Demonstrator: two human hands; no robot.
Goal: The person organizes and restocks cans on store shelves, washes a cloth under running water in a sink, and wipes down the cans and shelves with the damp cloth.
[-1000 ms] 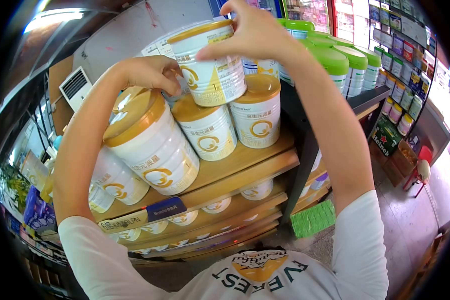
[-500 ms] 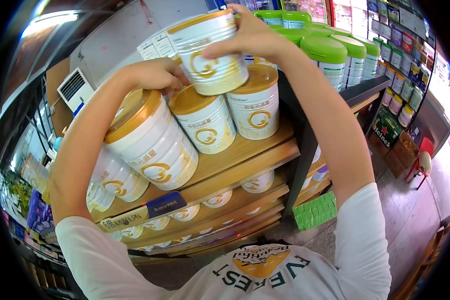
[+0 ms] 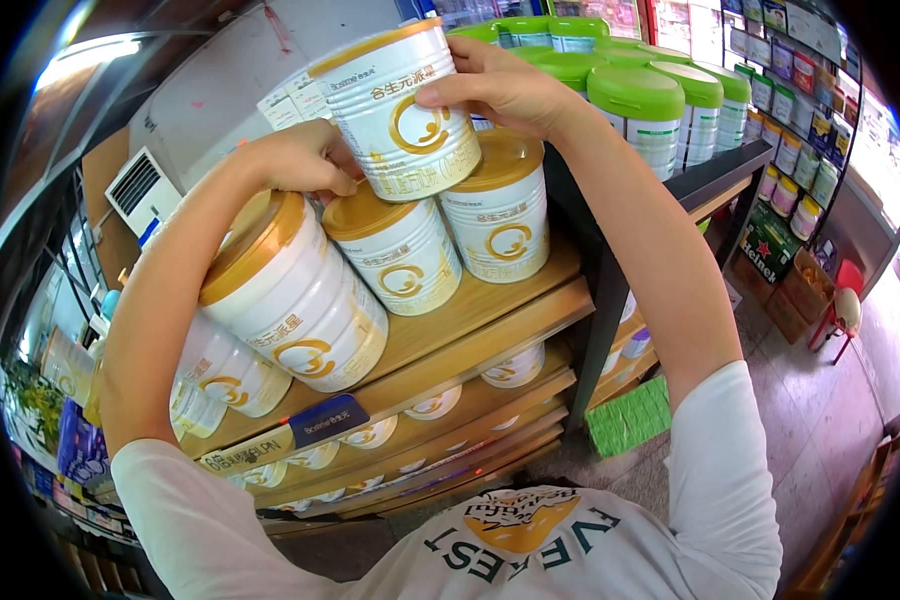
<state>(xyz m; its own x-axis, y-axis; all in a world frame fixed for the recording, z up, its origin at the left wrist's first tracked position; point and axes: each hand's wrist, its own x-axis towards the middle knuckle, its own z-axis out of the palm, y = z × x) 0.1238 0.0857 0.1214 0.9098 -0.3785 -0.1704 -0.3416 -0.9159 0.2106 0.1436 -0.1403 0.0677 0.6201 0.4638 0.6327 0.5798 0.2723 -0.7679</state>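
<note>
A white milk powder can (image 3: pixel 405 120) with a gold lid is tilted above two smaller cans, its base at the lids of the left small can (image 3: pixel 410 255) and the right small can (image 3: pixel 500 225). My right hand (image 3: pixel 505 88) is closed around its upper right side, thumb across the front. My left hand (image 3: pixel 310 160) is beside its lower left side, thumb near the left small can's lid. The left fingers are curled and partly hidden behind the upper can, so what they grip cannot be seen. A larger can (image 3: pixel 315 310) stands left of the small cans.
The wooden shelf (image 3: pixel 570 262) carries more gold-lidded cans, with further rows on lower tiers. Several green-lidded cans (image 3: pixel 635 95) stand on the right unit. On the floor are a green block (image 3: pixel 630 418), a Heineken box (image 3: pixel 765 245) and a red chair (image 3: pixel 848 290).
The upper can has moved slightly left and turned so its label faces me more. My left thumb has come closer to its base. The whole view has shifted slightly.
</note>
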